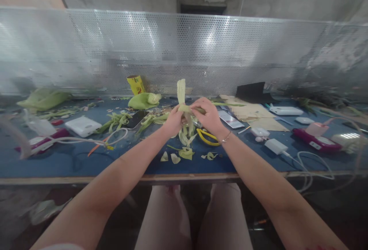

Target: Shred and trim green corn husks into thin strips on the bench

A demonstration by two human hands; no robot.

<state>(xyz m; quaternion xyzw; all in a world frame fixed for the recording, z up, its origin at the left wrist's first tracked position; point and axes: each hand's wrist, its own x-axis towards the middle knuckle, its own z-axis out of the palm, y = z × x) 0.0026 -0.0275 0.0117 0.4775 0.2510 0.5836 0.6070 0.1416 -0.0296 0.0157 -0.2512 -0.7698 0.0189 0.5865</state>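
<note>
Pale green corn husk strips [181, 91] are gathered between my hands above the middle of the table; one strip stands upright and others hang down below. My left hand [173, 121] is closed around the bundle. The fingers of my right hand [209, 115] pinch a piece of husk at its right side; the fingertips partly hide it. Under the hands lie yellow-handled scissors [207, 138], partly behind my right wrist. Cut husk pieces [186, 153] are scattered near the table's front edge.
A husk-covered corn cob [143, 100] and a yellow packet [136, 84] stand farther back. Phones [230, 119], a white box-shaped device [82, 126], chargers [276, 146], cables and purple power strips [316, 140] lie on the blue table [115, 162]. A perforated metal screen [201, 46] closes the back.
</note>
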